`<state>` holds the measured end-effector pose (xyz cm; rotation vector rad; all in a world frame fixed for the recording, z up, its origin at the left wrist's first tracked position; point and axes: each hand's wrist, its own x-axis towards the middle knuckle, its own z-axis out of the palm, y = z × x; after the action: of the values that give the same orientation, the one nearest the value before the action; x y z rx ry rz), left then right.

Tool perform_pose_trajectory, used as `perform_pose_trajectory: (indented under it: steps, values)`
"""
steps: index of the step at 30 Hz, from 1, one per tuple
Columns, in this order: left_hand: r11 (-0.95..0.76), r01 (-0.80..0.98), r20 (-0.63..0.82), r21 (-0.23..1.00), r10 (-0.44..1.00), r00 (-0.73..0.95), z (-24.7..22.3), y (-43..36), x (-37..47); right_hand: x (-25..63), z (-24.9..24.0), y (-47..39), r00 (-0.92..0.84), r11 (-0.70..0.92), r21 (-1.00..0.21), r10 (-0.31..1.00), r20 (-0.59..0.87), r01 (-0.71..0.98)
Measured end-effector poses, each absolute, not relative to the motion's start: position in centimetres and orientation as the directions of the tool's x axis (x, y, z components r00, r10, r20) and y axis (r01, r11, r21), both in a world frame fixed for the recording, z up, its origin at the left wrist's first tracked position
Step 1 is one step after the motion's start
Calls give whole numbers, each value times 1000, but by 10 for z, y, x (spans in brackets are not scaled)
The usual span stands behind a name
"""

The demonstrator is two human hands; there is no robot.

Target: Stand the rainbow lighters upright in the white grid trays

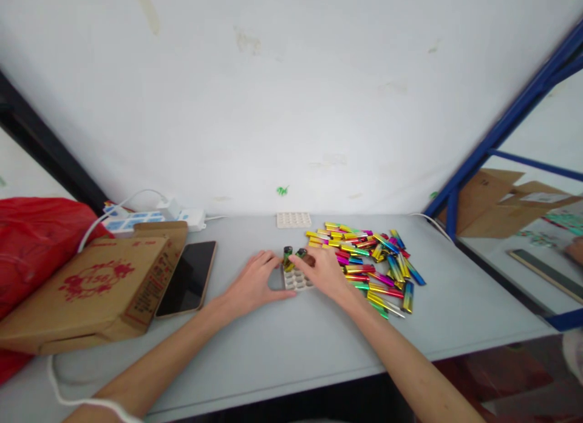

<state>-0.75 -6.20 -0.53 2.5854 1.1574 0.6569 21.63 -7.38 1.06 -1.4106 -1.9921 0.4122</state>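
Observation:
A small pale tray with rows of round holes lies on the grey table in front of me. Two shiny tubes stand at its far side; the left tube has a dark top and a yellow-green side. My left hand rests at the tray's left edge, fingers stretched and thumb pointing along the near edge. Over the tray's right part, my right hand has its thumb and fingers closed around the other dark-topped tube. My right fingers partly hide that tube and the holes beneath.
Metallic coloured tubes lie in a loose pile at right. A second holed tray sits by the wall. To the left are a dark-screened tablet, a cardboard box, a red bag and a power strip. A blue frame borders the right side.

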Motion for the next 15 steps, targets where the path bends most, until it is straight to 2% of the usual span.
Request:
perform_pose_trajectory:
  steps: [6,8,11,15]
  values:
    - [-671,653,320,352,742,589,-11,-60,-8,203,15,-83,-313,406,-311,899,307,859]
    - [-675,651,323,347,738,593,-11,-60,-7,200,17,-86,-322,392,-269,908,269,880]
    - [-677,645,328,355,736,592,-10,-61,-7,204,17,-86,-334,395,-314,913,233,863]
    - [-673,639,333,373,740,585,-8,-62,-9,233,17,-79,-348,472,-446,876,334,760]
